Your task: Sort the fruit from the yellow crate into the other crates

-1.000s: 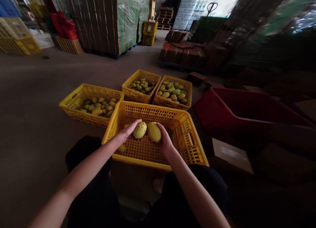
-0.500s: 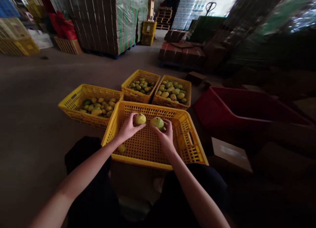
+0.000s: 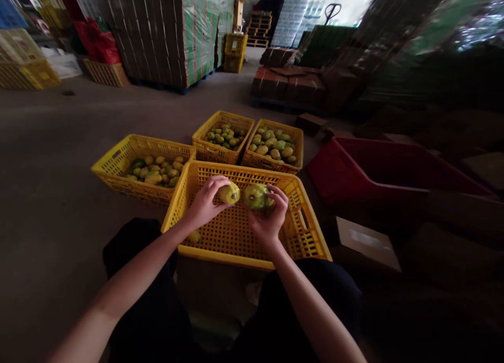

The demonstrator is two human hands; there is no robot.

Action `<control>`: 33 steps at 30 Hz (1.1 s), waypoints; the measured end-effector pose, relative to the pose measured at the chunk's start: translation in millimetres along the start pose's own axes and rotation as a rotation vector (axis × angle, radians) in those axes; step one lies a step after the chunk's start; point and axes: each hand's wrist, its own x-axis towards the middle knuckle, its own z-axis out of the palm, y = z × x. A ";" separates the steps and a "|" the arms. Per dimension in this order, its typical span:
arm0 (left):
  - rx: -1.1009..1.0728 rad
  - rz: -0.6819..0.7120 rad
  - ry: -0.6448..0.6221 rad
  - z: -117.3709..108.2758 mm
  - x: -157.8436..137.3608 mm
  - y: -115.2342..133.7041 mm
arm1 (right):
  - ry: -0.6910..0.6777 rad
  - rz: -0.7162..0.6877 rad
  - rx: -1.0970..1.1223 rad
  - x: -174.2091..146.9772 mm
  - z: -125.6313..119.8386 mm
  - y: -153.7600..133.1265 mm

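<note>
My left hand grips a yellow-green mango over the near yellow crate. My right hand holds a greener mango beside it, fingers curled around its far side. The two fruits are almost touching above the crate's perforated floor. One more small fruit lies at the crate's near left corner.
Three yellow crates of mangoes stand beyond: one at the left, one at the middle, one at the right. A red tub and a cardboard piece lie right. Wrapped pallet stacks stand behind.
Both hands have turned their mangoes and drawn them closer together. The right hand's fingers now wrap the far side of its fruit.
</note>
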 end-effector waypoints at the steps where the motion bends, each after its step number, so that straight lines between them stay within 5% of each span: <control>1: -0.011 -0.018 0.000 0.0 -0.2 0.6 | -0.008 -0.009 -0.006 -0.6 0.2 0.2; 14: -0.062 -0.073 -0.012 -0.1 -0.9 4.6 | -0.002 -0.007 0.043 1.2 1.1 -2.9; 18: -0.252 -0.322 0.005 4.4 -2.3 4.5 | -0.128 0.411 0.311 6.4 -0.2 -9.9; 26: -0.741 -1.097 0.023 22.7 9.1 -11.7 | -0.343 1.414 0.839 12.6 8.9 -13.5; 29: -0.826 -1.208 0.041 23.5 12.5 -9.7 | -0.357 1.543 0.931 14.5 11.3 -11.3; 33: -0.991 -1.155 0.150 22.1 11.3 -4.0 | -0.326 1.541 1.006 16.8 9.6 -10.3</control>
